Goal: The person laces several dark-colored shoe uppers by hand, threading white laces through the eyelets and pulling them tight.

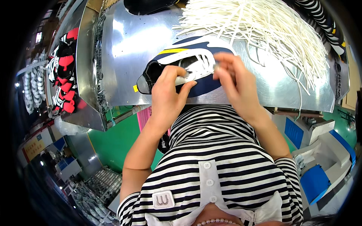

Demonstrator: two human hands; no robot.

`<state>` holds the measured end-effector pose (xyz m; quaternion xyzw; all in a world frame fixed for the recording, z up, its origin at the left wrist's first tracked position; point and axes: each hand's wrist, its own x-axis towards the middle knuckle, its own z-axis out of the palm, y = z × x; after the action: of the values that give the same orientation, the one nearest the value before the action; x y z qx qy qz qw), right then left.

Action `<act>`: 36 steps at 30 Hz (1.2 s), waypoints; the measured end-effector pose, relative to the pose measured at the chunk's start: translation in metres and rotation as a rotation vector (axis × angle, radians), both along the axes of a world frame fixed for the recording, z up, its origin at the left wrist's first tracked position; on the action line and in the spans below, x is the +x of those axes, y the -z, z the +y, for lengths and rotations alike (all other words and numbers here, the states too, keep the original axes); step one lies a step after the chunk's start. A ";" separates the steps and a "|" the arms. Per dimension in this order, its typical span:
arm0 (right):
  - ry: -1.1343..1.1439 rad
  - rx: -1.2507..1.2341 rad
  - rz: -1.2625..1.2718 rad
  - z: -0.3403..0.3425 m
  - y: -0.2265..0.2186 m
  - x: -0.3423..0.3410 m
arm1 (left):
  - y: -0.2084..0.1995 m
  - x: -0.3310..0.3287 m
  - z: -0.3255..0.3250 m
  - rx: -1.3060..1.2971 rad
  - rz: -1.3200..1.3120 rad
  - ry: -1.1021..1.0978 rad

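A shoe upper (206, 87) in navy, white and yellow lies on the metal table, its dark heel opening toward the left. White lace strands (203, 62) cross its throat. My left hand (168, 90) is closed on the near edge of the upper, with fingers reaching into the opening and the thumb outside, by the eyelet strip. At the right end of the throat is my right hand (240, 81), slightly blurred. Its fingers are curled and the thumb is close to the fingertips, right beside the laces; whatever is between them is hidden.
A big heap of loose white laces (260, 26) covers the far right of the metal table (126, 67). A dark rounded piece (151, 4) sits at the far edge. Red, black and white uppers (66, 79) hang at the left; striped dark pieces (326, 22) are stacked far right.
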<state>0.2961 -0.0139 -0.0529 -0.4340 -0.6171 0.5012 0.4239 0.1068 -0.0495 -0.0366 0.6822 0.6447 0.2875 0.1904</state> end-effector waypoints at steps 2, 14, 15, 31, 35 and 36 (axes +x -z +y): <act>-0.066 -0.020 -0.062 -0.015 -0.002 0.004 | -0.002 0.000 0.003 -0.121 -0.011 -0.039; -0.174 -0.138 -0.275 -0.010 0.012 -0.003 | 0.007 -0.006 0.006 -0.083 0.023 0.101; -0.171 -0.153 -0.269 -0.010 0.012 -0.005 | 0.009 -0.008 0.005 -0.019 0.027 0.155; -0.123 -0.080 -0.509 -0.005 0.013 -0.037 | 0.018 -0.018 0.002 0.121 0.081 0.283; -0.143 -0.122 -0.470 -0.004 -0.019 0.018 | 0.020 -0.022 -0.015 0.234 0.174 0.236; -0.124 -0.102 -0.444 0.003 -0.032 0.018 | 0.021 -0.022 -0.014 0.279 0.172 0.292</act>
<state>0.3136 -0.0107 -0.0206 -0.5158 -0.6943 0.4491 0.2239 0.0848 -0.0636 -0.0581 0.8103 0.5067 0.2840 0.0778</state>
